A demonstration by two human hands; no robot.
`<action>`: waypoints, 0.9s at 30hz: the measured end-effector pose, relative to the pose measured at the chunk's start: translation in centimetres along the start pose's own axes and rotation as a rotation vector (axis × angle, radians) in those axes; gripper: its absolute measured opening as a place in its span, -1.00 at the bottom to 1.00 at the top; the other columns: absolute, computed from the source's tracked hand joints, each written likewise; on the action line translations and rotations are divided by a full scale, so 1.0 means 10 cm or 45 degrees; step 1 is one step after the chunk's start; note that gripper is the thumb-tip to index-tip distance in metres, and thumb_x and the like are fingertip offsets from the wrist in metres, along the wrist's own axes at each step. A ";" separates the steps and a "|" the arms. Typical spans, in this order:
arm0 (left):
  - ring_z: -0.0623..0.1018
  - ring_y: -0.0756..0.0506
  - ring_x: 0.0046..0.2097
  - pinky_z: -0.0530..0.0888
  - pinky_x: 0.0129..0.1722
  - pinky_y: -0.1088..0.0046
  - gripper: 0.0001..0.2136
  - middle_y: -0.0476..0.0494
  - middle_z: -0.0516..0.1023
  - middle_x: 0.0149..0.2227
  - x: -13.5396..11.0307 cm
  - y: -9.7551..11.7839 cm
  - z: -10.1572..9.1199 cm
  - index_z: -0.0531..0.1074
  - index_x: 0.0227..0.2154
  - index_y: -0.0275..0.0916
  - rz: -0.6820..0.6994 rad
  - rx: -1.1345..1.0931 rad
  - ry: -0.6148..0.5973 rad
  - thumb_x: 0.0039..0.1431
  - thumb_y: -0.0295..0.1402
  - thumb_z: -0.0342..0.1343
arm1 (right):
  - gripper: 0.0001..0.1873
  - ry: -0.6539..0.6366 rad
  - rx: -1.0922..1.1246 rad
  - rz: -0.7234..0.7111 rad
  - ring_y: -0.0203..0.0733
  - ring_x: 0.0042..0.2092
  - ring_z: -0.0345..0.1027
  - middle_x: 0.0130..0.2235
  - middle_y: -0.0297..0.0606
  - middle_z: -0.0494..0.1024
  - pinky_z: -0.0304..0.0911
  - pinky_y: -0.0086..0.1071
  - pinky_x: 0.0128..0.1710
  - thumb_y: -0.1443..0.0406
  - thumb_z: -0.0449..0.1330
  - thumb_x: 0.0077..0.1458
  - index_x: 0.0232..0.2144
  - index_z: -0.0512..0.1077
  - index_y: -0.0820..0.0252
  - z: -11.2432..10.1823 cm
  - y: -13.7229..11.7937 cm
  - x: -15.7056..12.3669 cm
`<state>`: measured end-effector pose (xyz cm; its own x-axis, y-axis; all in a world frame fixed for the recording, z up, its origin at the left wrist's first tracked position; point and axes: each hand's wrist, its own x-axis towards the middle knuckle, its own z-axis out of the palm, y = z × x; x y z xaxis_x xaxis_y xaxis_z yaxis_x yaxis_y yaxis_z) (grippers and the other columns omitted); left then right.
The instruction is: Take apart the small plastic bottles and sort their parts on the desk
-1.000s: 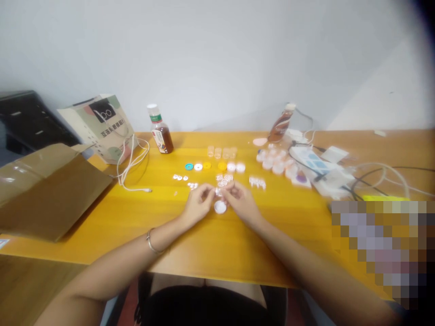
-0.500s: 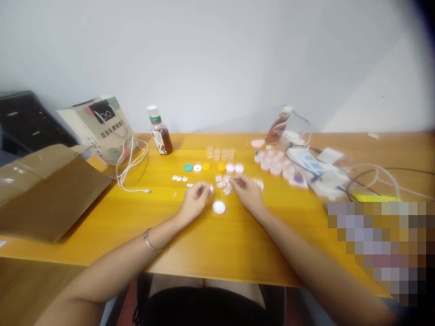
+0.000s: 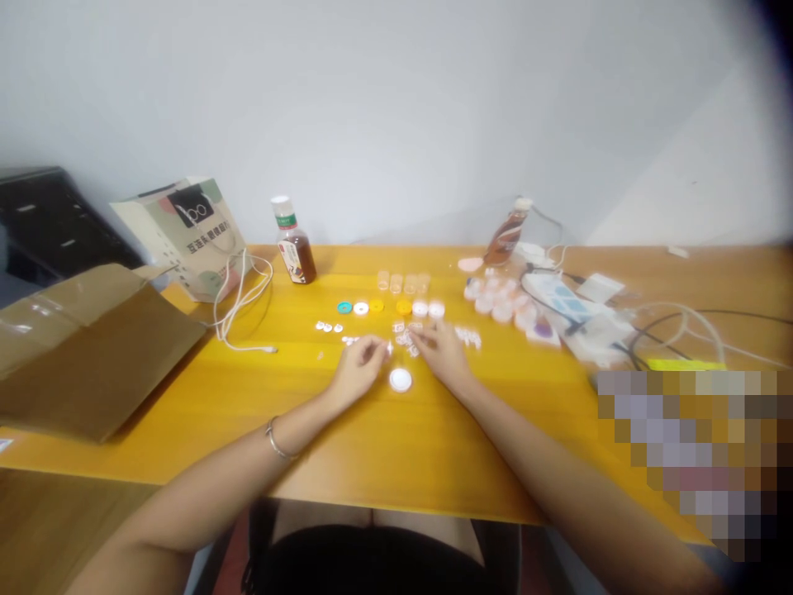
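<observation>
My left hand [image 3: 360, 365] is closed in a pinch on a small white piece [image 3: 390, 348], too blurred to name more closely. Across from it, my right hand [image 3: 443, 355] has its thumb and fingertips drawn together at a pile of small white pieces [image 3: 406, 339]; whatever they grip is hidden. Between and below the hands lies a round white disc [image 3: 400, 380]. Several more white pieces [image 3: 468, 337] lie right of my right hand, and three small white bits [image 3: 328, 327] lie in a row to the left. Behind are a blue ring-like disc [image 3: 344, 307] and yellow ones [image 3: 404, 307].
Clear little cups [image 3: 396, 283] stand in a row farther back. A dark-drink bottle [image 3: 297, 252] stands left, another bottle [image 3: 509, 231] right. White-lidded pots [image 3: 503, 306], a power strip [image 3: 561, 297] and cables crowd the right. A paper bag [image 3: 195, 235] and cardboard box [image 3: 92, 347] occupy the left.
My right hand has shifted left over the pile, closer to my left hand, uncovering more of the white pieces on the right. My left hand has barely moved.
</observation>
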<state>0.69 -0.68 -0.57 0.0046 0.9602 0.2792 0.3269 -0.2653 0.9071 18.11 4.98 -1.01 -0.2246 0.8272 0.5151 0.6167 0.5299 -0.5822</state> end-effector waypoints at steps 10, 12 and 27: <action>0.37 0.02 -0.42 0.31 -0.37 0.54 -0.78 -0.02 0.40 -0.49 -0.03 0.07 0.00 0.35 -0.48 -0.29 0.098 0.079 -0.027 0.16 -0.26 -0.05 | -0.65 -0.270 0.469 -0.234 -0.19 -0.32 0.28 -0.34 -0.26 0.44 0.24 -0.30 -0.25 0.14 0.19 -0.03 -0.15 0.40 0.05 -0.14 -0.40 -0.20; 0.39 0.02 -0.40 0.32 -0.35 0.54 -0.79 -0.03 0.42 -0.47 -0.04 0.08 0.01 0.36 -0.46 -0.28 0.126 0.080 -0.046 0.16 -0.26 -0.05 | -0.75 -0.288 0.462 -0.249 -0.18 -0.29 0.30 -0.33 -0.24 0.45 0.25 -0.29 -0.23 0.17 0.13 0.04 -0.20 0.41 0.06 -0.15 -0.43 -0.21; 0.42 -0.08 -0.20 0.32 -0.15 0.38 -0.81 -0.13 0.46 -0.27 -0.04 0.13 -0.12 0.39 -0.26 -0.22 0.346 0.390 -0.248 0.17 -0.26 -0.04 | -0.91 -0.022 -0.219 0.477 -0.18 -0.45 0.28 -0.48 -0.23 0.43 0.16 -0.35 -0.42 0.33 0.02 -0.01 -0.41 0.31 0.20 -0.86 0.40 0.21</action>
<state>-0.02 -1.49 0.88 0.2971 0.8657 0.4028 0.5537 -0.4999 0.6660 26.56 7.20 3.13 0.0278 0.9607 0.2761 0.7748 0.1538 -0.6132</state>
